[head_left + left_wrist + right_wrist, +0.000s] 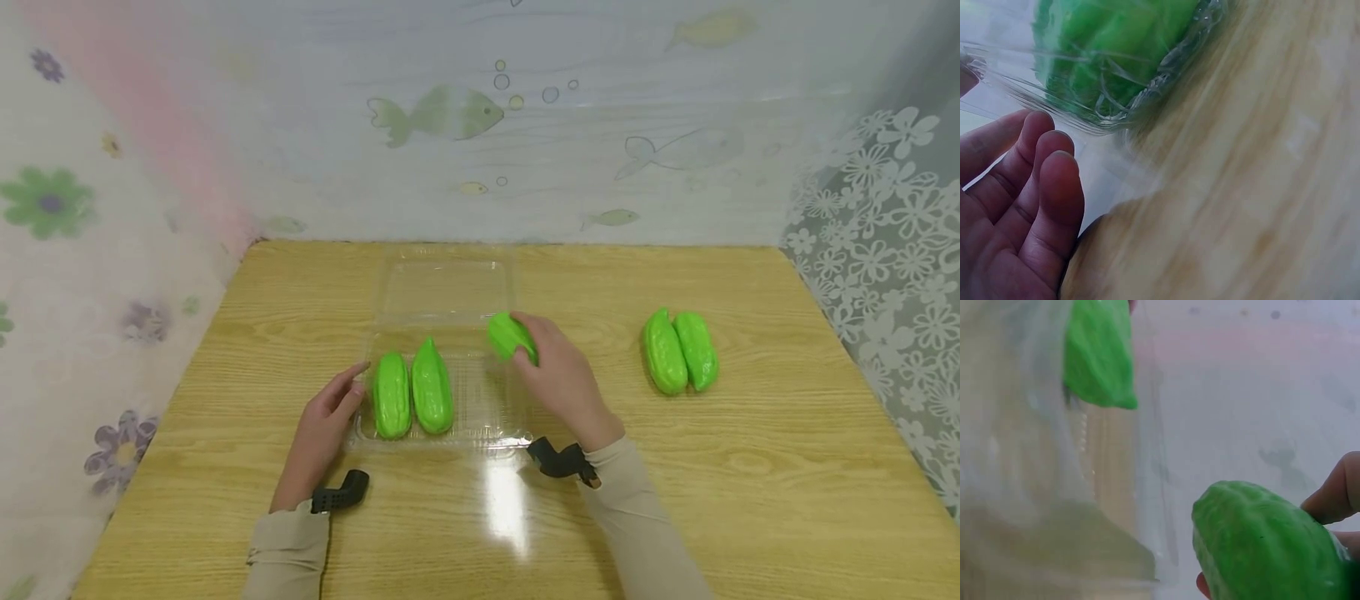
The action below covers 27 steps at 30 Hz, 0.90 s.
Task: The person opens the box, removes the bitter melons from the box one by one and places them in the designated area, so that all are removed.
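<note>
A clear plastic container [480, 433] lies on the table with its lid [447, 287] folded back behind it. Two bright green ridged gourds, a blunt one [392, 396] and a pointed one [432, 392], lie side by side in its left half. My right hand [558, 371] grips a third gourd [507, 335] over the container's right back part, thumb and fingers around one end; the right wrist view shows the gourd's ridged free end [1260, 537]. At the container's left side rests my left hand [330, 417], its loosely extended fingers [1060, 187] close against the rim.
Two more green gourds, a left one [665, 354] and a right one [697, 350], lie together on the wooden table [750, 483] at the right. A fish-patterned curtain [600, 158] hangs behind the table's back edge. Both wrists wear black camera mounts.
</note>
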Motion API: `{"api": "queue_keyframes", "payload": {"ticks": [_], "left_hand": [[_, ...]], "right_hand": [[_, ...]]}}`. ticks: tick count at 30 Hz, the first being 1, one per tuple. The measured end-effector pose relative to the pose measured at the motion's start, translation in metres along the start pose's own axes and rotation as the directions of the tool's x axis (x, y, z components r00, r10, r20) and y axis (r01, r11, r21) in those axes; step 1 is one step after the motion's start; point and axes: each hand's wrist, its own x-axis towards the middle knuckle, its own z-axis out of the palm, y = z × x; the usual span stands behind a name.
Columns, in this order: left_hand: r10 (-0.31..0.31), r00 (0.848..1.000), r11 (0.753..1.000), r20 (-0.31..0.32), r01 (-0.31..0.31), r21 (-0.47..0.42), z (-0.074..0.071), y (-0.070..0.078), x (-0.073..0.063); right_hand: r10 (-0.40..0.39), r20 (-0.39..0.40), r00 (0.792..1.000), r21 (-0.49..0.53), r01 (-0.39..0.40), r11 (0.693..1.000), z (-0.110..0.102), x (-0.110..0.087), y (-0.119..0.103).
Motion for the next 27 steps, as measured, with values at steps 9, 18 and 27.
{"api": "queue_keyframes", "payload": {"ticks": [9, 18, 27], "left_hand": [[0.000, 1.000, 1.000, 0.012, 0.000, -0.015, 0.000, -0.007, 0.010], [-0.006, 1.000, 1.000, 0.027, 0.007, -0.027, -0.002, -0.007, 0.018], [0.020, 0.999, 1.000, 0.027, -0.019, -0.023, -0.003, -0.013, 0.029]], "right_hand": [[0.061, 0.035, 0.998, 0.049, -0.063, 0.997, -0.016, 0.005, 0.015], [0.132, 0.064, 0.989, 0.063, -0.136, 0.989, -0.027, 0.009, 0.030], [0.192, 0.051, 0.980, 0.104, -0.197, 0.975, -0.033, 0.014, 0.049]]}}
